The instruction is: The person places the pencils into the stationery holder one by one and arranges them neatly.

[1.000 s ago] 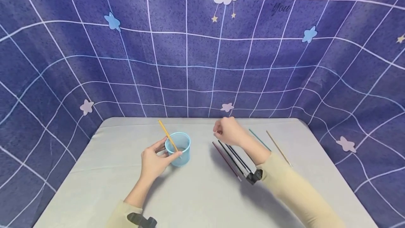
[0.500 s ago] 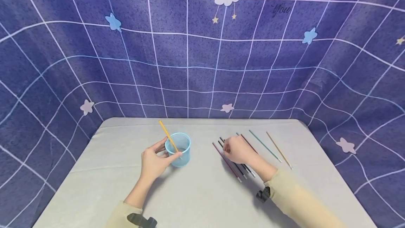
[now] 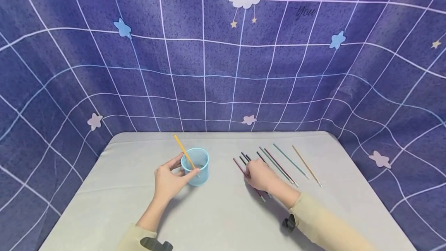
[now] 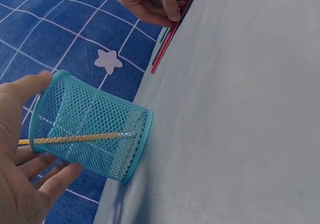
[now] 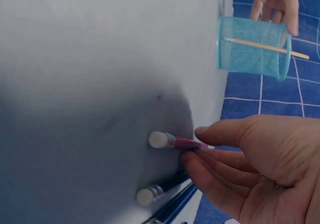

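My left hand (image 3: 170,177) holds a light-blue mesh pencil cup (image 3: 203,175) by its side, thumb and fingers about the rim. The cup stands upright on the table; one yellow pencil (image 4: 85,138) leans inside, its eraser end down. My right hand (image 3: 259,175) is low over the row of pencils, thumb and fingertips pinching the leftmost, dark red pencil (image 3: 239,164). In the right wrist view, that pencil's white eraser (image 5: 159,139) points away from the fingers. Dark pencils (image 5: 146,196) lie right beside it, partly hidden under the hand in the head view.
Right of my right hand lie a black pencil (image 3: 262,156), a green one (image 3: 273,162) and a red one (image 3: 278,164). Farther right are a teal pencil (image 3: 290,160) and a tan pencil (image 3: 306,165). A grid-patterned curtain (image 3: 223,57) rises behind the table (image 3: 139,158).
My right hand has come down from above the far ends of the pencils, toward me, onto the leftmost red pencil. The left hand, cup and yellow pencil stay in place.
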### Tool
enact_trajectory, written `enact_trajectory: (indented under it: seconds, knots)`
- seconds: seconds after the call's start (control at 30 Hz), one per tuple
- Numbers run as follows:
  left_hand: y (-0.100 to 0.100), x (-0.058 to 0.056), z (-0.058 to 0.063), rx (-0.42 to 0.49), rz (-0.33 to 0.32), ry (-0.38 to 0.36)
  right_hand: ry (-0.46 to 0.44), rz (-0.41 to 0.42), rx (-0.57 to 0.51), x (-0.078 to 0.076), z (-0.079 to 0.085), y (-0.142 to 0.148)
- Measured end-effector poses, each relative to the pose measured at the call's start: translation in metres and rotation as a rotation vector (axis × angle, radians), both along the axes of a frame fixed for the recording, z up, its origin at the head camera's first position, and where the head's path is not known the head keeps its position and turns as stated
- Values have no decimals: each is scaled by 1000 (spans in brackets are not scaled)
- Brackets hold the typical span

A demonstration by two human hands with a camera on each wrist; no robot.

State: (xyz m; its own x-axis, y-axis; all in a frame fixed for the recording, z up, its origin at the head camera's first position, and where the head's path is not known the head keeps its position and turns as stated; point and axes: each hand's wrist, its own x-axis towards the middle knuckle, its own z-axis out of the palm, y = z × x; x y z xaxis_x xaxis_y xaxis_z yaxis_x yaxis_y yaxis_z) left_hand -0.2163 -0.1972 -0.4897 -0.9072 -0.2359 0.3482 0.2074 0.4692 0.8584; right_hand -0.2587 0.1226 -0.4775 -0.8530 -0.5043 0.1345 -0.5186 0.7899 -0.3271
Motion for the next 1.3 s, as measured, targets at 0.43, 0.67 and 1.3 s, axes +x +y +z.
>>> enact_trajectory:
  seconds: [0.43,0.67,1.3]
  knots:
    - [4,1,1,11,32,8,53,-23,-32,-9,4,0]
    - [4,2,3,13,32,-2,54,-34,-137,-26,31,3]
    - [3,2,4,7,25,-9,253,24,-508,-41,91,-58]
